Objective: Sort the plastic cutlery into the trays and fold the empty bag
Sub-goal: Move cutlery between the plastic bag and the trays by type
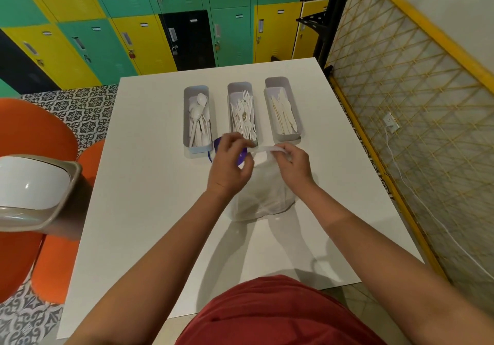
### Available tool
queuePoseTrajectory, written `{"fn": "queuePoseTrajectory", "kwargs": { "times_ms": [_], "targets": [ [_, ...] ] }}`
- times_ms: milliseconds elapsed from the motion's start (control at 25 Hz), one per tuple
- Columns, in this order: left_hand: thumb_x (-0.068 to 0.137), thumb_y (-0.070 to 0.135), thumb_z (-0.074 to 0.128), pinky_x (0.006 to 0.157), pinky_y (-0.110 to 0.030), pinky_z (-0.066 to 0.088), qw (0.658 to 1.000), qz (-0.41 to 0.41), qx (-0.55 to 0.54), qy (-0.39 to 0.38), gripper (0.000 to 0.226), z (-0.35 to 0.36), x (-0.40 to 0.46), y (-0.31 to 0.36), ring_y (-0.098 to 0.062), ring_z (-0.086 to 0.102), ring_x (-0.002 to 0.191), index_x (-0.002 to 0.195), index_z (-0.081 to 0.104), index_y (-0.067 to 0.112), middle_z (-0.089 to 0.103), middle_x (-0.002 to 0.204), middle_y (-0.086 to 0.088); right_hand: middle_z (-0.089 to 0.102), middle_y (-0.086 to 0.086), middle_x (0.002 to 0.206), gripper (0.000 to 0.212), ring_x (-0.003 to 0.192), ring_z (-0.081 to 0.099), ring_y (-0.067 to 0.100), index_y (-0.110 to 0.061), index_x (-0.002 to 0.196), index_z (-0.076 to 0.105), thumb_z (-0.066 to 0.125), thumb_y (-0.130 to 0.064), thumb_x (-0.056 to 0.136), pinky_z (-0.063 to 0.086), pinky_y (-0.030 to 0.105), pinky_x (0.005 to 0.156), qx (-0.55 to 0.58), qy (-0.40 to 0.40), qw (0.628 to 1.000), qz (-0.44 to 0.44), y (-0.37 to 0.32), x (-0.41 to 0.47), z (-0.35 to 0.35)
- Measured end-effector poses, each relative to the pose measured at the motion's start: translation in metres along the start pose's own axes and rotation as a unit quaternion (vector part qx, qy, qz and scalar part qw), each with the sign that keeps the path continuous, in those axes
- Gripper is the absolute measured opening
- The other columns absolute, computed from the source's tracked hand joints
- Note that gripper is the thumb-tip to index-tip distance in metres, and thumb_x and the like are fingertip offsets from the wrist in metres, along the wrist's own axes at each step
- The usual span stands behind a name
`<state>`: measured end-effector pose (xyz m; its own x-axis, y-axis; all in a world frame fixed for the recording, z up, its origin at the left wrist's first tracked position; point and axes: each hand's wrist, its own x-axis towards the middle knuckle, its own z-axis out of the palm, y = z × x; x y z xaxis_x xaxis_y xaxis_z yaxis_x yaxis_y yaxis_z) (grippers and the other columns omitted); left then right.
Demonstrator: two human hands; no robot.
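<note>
Desk (149,184), white, square, matte top, fills the middle of the view, and we stand at its near edge in a red shirt (278,315). Three pale grey oblong plastic trays sit in a row on the far half: left tray (186,120) holds white plastic spoons (199,120), middle tray (229,96) holds white plastic forks (244,117), right tray (297,114) holds cream plastic knives (283,116). Trays stand apart from each other, all lengthwise away from us.

Thin translucent white plastic bag (263,197) lies on the desk just nearer than the trays, in the centre. We see our left hand (231,165) with fingers curled, pinching the bag's top edge; right hand (292,162) also has fingers curled round a twisted white strip of the bag's top. Bag top is stretched between both hands. A purple printed patch (217,144) shows behind the left hand, beside the left tray's near end.

Room: metal lockers (133,23) in green, yellow and black along the far wall, some with padlocks. Patterned grey-and-white floor tiles (80,109) on the left. Orange rounded seats (29,136) left of the desk, and a beige bin with white swing lid (32,192) nearer us. Yellow-framed lattice screen (401,104) on the right, white cable (417,200) running down along it.
</note>
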<state>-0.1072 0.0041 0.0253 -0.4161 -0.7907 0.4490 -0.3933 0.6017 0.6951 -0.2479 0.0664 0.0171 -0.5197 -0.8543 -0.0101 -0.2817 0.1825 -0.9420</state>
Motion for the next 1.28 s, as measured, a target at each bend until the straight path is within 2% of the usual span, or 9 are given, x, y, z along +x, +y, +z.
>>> {"fn": "queuePoseTrajectory", "kwargs": {
  "times_ms": [120, 240, 440, 600, 680, 800, 920, 1080, 1280],
  "targets": [
    [0.083, 0.011, 0.058, 0.085, -0.025, 0.043, 0.970, -0.041, 0.045, -0.234, 0.015, 0.010, -0.008, -0.006, -0.020, 0.056, 0.100, 0.095, 0.067, 0.009, 0.056, 0.109, -0.009, 0.049, -0.006, 0.064, 0.021, 0.053, 0.045, -0.007, -0.012, 0.078, 0.056, 0.045, -0.003, 0.094, 0.033, 0.006, 0.052, 0.065, 0.030, 0.997, -0.004, -0.015, 0.006, -0.002],
    [0.091, 0.021, 0.045, 0.088, -0.033, 0.044, 0.877, -0.152, 0.185, -0.416, 0.026, 0.017, -0.017, -0.015, -0.026, 0.057, 0.105, 0.107, 0.065, 0.014, 0.061, 0.115, -0.009, 0.050, -0.005, 0.066, 0.028, 0.060, 0.045, -0.002, -0.013, 0.072, 0.054, 0.042, 0.001, 0.092, 0.037, 0.010, 0.058, 0.121, 0.070, 0.990, 0.022, -0.022, 0.013, -0.008],
    [0.098, 0.044, 0.029, 0.086, -0.035, 0.045, 0.863, -0.306, 0.285, -0.284, 0.053, 0.007, -0.025, -0.025, -0.031, 0.059, 0.106, 0.110, 0.062, 0.005, 0.062, 0.116, -0.014, 0.046, 0.000, 0.062, 0.033, 0.056, 0.045, 0.005, -0.016, 0.063, 0.050, 0.044, -0.007, 0.094, 0.039, 0.020, 0.055, 0.197, 0.152, 0.964, 0.096, -0.018, 0.022, -0.027],
    [0.083, 0.043, 0.058, 0.091, -0.035, 0.040, 0.816, -0.323, 0.352, -0.325, 0.042, -0.010, -0.019, -0.039, -0.026, 0.055, 0.111, 0.114, 0.060, 0.014, 0.058, 0.119, -0.007, 0.048, -0.002, 0.064, 0.026, 0.056, 0.046, 0.012, -0.017, 0.070, 0.055, 0.045, -0.011, 0.093, 0.042, 0.024, 0.051, 0.228, 0.229, 0.936, 0.140, -0.014, 0.031, -0.049],
    [0.076, 0.041, 0.068, 0.098, -0.041, 0.034, 0.827, -0.299, 0.358, -0.314, 0.043, -0.012, -0.020, -0.034, -0.028, 0.045, 0.118, 0.113, 0.061, 0.021, 0.048, 0.124, -0.006, 0.049, -0.002, 0.067, 0.022, 0.058, 0.047, 0.011, -0.019, 0.074, 0.056, 0.047, -0.010, 0.092, 0.042, 0.024, 0.052, 0.220, 0.221, 0.943, 0.120, -0.018, 0.031, -0.049],
    [0.077, 0.039, 0.068, 0.095, -0.039, 0.033, 0.896, -0.186, 0.357, -0.187, 0.040, -0.005, -0.020, -0.020, -0.028, 0.039, 0.117, 0.113, 0.060, 0.024, 0.044, 0.124, -0.007, 0.052, -0.004, 0.070, 0.015, 0.060, 0.049, 0.008, -0.019, 0.080, 0.056, 0.052, -0.009, 0.090, 0.042, 0.021, 0.053, 0.195, 0.153, 0.968, 0.045, -0.034, 0.023, -0.032],
    [0.083, 0.021, 0.064, 0.086, -0.034, 0.044, 0.944, -0.139, 0.197, -0.224, 0.025, 0.009, -0.016, -0.012, -0.026, 0.055, 0.101, 0.106, 0.064, 0.013, 0.059, 0.108, -0.008, 0.058, -0.004, 0.074, 0.012, 0.067, 0.055, -0.001, -0.016, 0.081, 0.061, 0.049, -0.011, 0.082, 0.044, 0.013, 0.065, 0.169, 0.010, 0.983, -0.071, -0.053, 0.008, -0.009],
    [0.093, 0.005, 0.048, 0.089, -0.023, 0.037, 0.923, -0.109, 0.106, -0.352, 0.023, 0.016, -0.020, -0.008, -0.033, 0.054, 0.112, 0.112, 0.060, -0.002, 0.059, 0.118, -0.022, 0.066, 0.007, 0.095, 0.025, 0.091, 0.061, 0.012, -0.010, 0.095, 0.067, 0.042, -0.010, 0.092, 0.046, 0.019, 0.082, -0.059, -0.268, 0.959, -0.075, -0.047, -0.008, 0.015],
    [0.094, 0.008, 0.046, 0.098, -0.029, 0.038, 0.870, -0.120, 0.208, -0.430, 0.031, 0.025, -0.034, -0.026, -0.028, 0.052, 0.116, 0.123, 0.057, 0.004, 0.054, 0.130, -0.016, 0.055, 0.016, 0.125, 0.031, 0.108, 0.053, 0.028, -0.012, 0.117, 0.050, 0.032, -0.031, 0.100, 0.039, 0.035, 0.087, -0.411, -0.359, 0.838, 0.008, -0.007, -0.011, 0.023]
  ]
}}
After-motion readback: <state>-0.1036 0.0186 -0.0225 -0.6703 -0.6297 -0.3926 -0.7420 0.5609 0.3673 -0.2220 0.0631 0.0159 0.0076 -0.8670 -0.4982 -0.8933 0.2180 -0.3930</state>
